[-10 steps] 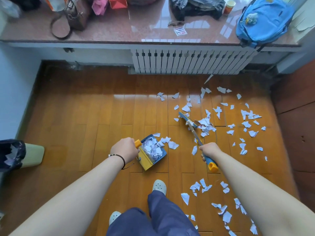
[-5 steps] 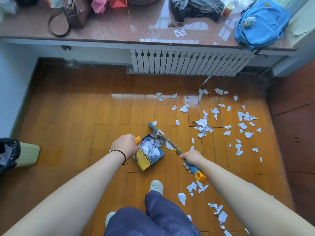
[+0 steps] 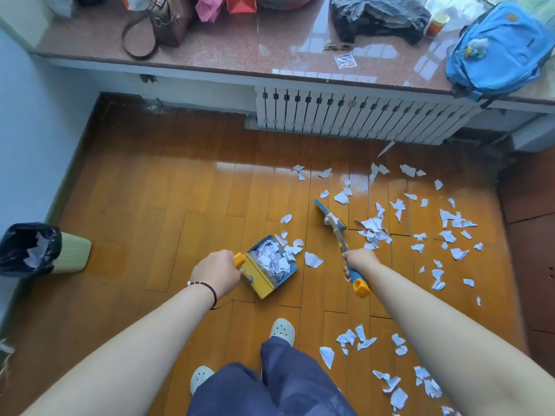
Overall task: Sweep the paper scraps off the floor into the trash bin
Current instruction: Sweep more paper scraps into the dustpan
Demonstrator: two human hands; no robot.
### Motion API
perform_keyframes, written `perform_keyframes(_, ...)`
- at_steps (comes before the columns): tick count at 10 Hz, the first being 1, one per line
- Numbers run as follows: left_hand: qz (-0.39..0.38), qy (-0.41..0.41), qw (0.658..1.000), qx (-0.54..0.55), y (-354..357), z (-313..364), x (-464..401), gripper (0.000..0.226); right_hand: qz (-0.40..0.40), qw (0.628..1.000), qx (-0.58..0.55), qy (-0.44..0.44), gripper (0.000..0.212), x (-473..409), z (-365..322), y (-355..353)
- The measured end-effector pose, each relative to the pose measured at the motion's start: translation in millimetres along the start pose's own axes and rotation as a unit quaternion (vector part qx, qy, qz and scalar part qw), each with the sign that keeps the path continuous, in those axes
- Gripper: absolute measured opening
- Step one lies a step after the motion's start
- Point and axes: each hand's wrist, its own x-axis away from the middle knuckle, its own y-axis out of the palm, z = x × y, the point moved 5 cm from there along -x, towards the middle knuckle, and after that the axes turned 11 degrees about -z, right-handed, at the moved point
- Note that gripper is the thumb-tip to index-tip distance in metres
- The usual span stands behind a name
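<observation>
The left hand (image 3: pixel 216 273) hides the dustpan (image 3: pixel 270 270) handle; the trash bin (image 3: pixel 39 250) is cut off.

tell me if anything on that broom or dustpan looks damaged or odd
The small blue broom has pale tape wrapped where its head meets the stick, which looks like a repair. The right hand grips its blue and yellow handle. The blue and yellow dustpan, held by the left hand, is heaped with white paper scraps and looks intact.

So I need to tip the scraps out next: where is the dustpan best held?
By its yellow handle at the dustpan's closed rear end, coming from the left, where the left hand grips it. The open mouth faces away toward the loose paper scraps, so a rear grip probably keeps the load inside.
</observation>
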Motion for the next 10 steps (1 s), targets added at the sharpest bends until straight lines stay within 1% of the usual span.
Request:
perform_keyframes(1,0.007,-0.019,1.0,0.015,3.7,-19.7,3.0,0.022,0.011,0.996,0.082,-0.013,0.034,-7.7,-15.0,5.0)
perform_keyframes(2,0.011,-0.033,0.999,0.024,3.8,-35.7,2.4,0.023,-0.003,0.993,0.118,-0.011,0.012,-11.1,-15.0,30.8)
perform_keyframes(3,0.01,-0.043,0.998,0.034,5.3,-46.0,1.6,0.024,-0.007,0.986,0.164,-0.003,0.023,-15.4,-3.5,53.9)
perform_keyframes(4,0.008,-0.042,0.999,0.028,4.1,-46.2,0.8,0.025,-0.023,0.967,0.252,-0.013,0.022,-15.4,14.6,70.8)
perform_keyframes(5,0.0,-0.035,0.999,0.027,-0.1,-42.0,-2.5,0.023,-0.044,0.946,0.322,0.009,0.008,-6.6,32.3,76.0)
perform_keyframes(6,0.0,-0.033,0.999,0.032,-8.8,-40.0,-4.8,0.023,-0.063,0.935,0.348,0.003,0.012,1.8,41.8,71.6)
perform_keyframes(7,-0.009,-0.027,0.999,0.039,-12.0,-41.3,-2.9,0.026,-0.068,0.936,0.346,-0.005,0.014,20.2,43.1,57.5)
perform_keyframes(8,-0.014,-0.023,0.999,0.042,-11.6,-44.6,-0.1,0.027,-0.056,0.959,0.276,-0.032,0.006,36.1,47.0,38.9)
perform_keyframes(9,-0.004,-0.017,0.999,0.032,-8.6,-52.7,4.4,0.027,-0.044,0.976,0.211,-0.025,0.007,44.4,66.8,27.3)
perform_keyframes(10,0.01,-0.018,0.999,0.027,-3.9,-66.5,7.9,0.029,-0.046,0.993,0.108,0.004,0.01,48.7,84.5,28.3)
